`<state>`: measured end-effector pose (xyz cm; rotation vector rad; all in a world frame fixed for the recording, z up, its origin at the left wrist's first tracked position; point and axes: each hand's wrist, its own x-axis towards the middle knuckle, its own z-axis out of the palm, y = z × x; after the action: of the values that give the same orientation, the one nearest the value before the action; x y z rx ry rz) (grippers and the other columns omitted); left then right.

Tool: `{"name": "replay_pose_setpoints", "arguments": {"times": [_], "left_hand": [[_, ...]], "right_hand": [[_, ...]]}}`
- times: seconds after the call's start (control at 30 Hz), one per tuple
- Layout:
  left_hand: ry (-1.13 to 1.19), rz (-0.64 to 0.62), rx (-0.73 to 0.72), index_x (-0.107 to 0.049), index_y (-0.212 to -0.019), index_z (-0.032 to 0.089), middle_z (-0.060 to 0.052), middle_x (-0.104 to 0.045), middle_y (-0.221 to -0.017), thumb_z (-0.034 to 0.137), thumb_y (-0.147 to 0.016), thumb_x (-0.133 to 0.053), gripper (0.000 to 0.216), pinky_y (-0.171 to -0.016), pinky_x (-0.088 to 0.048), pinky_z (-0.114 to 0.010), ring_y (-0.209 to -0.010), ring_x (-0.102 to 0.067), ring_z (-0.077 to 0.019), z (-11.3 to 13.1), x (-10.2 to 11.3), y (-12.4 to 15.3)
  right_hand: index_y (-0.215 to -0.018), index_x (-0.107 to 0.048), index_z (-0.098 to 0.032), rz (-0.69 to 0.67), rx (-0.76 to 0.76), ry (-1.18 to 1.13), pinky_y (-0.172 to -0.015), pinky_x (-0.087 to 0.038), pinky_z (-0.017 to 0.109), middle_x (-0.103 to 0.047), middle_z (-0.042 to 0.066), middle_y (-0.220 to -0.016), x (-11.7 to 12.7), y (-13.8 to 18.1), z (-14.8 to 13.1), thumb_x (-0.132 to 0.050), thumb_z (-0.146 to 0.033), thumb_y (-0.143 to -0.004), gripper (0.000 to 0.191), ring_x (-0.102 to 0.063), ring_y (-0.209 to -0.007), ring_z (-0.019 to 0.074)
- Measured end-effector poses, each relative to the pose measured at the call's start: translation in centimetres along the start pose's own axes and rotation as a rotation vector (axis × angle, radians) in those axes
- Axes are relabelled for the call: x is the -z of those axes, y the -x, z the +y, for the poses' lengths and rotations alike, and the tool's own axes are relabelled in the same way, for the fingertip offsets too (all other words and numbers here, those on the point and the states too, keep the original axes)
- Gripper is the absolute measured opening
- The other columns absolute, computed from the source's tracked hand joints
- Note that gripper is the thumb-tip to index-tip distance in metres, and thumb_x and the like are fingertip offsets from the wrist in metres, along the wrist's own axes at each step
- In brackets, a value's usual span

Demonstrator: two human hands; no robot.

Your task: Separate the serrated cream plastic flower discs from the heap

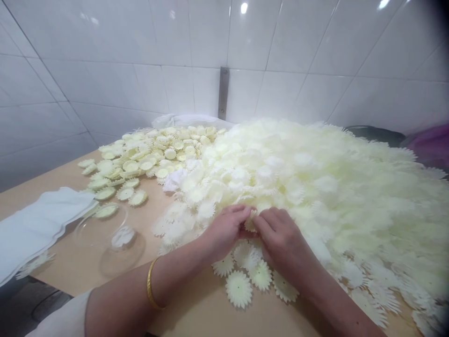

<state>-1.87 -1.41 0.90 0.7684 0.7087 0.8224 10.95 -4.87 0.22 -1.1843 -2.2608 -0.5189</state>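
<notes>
Both hands meet at the near edge of a large heap of pale yellow, toothed fabric flower pieces (287, 168). Between them is one flower piece (250, 222), pinched by my left hand (231, 227) at its left side. The fingers of my right hand (278, 231) are closed on its right side. Part of the piece is hidden by the fingers. Just below the hands, several loose flower pieces (239, 289) lie flat on the tabletop, some with a small dark hole in the middle.
At the back left is a pile of thicker, stacked-looking flower pieces (154, 154). A clear round dish (101, 227) and a lidlike clear dish holding a white wad (122, 237) stand left on the brown table (164, 290). White cloth or paper sheets (45, 220) lie farther left. A tiled wall (140, 84) rises behind.
</notes>
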Motion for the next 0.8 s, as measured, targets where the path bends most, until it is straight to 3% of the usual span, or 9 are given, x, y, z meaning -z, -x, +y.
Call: {"name": "replay_pose_setpoints", "arguments": {"times": [0.17, 0.37, 0.63, 0.8], "left_hand": [[-0.074, -0.092, 0.001, -0.063, -0.083, 0.012, -0.004, -0.057, -0.077, 0.025, -0.069, -0.066, 0.019, -0.066, -0.046, -0.028, -0.071, -0.054, -0.0116, 0.0, 0.5, -0.2], [-0.139, -0.188, 0.043, -0.060, -0.096, 0.014, -0.004, -0.062, -0.075, 0.022, -0.061, -0.073, 0.038, -0.072, -0.048, -0.033, -0.072, -0.060, -0.0148, 0.0, 1.4, -0.9], [-0.032, -0.175, 0.070, -0.062, -0.089, 0.012, -0.006, -0.064, -0.078, 0.014, -0.065, -0.068, 0.024, -0.074, -0.050, -0.033, -0.072, -0.062, -0.0153, 0.2, 1.5, -1.2], [-0.051, -0.152, 0.065, -0.060, -0.083, 0.011, -0.006, -0.064, -0.075, 0.011, -0.067, -0.065, 0.017, -0.069, -0.051, -0.032, -0.065, -0.063, -0.0146, 0.3, 1.4, -1.1]], "right_hand": [[-0.068, -0.052, -0.013, -0.023, -0.070, -0.047, -0.054, -0.033, 0.028, -0.049, 0.007, -0.065, -0.5, 0.3, 0.0, -0.035, -0.002, -0.075, 0.022, -0.041, -0.062, 0.0174], [-0.069, -0.048, -0.017, -0.059, -0.304, -0.413, -0.053, -0.038, 0.025, -0.052, 0.004, -0.068, -0.3, 0.4, 0.7, -0.036, -0.010, -0.081, 0.018, -0.048, -0.060, 0.0141], [-0.070, -0.052, -0.018, -0.133, -0.646, -0.830, -0.053, -0.043, 0.024, -0.054, 0.001, -0.066, 1.0, -0.1, 1.2, -0.044, -0.023, -0.081, 0.014, -0.051, -0.059, 0.0134], [-0.070, -0.052, -0.018, -0.151, -0.719, -0.983, -0.055, -0.045, 0.025, -0.053, 0.000, -0.065, 1.1, -0.1, 1.3, -0.047, -0.028, -0.080, 0.015, -0.051, -0.060, 0.0132]]}}
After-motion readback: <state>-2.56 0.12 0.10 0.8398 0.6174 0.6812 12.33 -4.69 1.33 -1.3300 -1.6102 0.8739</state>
